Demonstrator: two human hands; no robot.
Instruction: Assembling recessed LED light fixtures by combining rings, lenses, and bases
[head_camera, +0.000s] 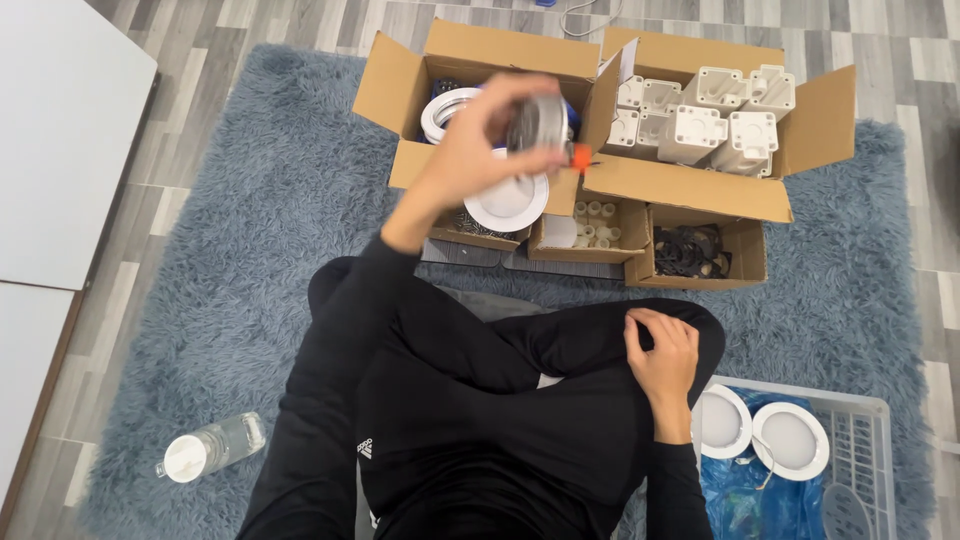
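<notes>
The recessed downlight (520, 165) in my left hand (478, 140) looks light and stiff: I judge a thin metal can behind a white plastic trim ring, easy to lift one-handed but smooth enough to slip. The safest hold seems to be around the can's side, clear of the orange spring clip (581, 156), which could snap on a finger. My fingers are wrapped around that silvery can, the round white face turned down, the whole fitting blurred and raised above the open cardboard box (400, 90) on the grey shag rug (240, 260). Right of that box stands another carton of white plastic housings (700, 120), and nearer me two small boxes of parts. My right hand (662, 362) rests loosely curled on my knee, holding nothing. Beyond that knee a plastic crate (870, 420) holds two white downlights (760, 432).
</notes>
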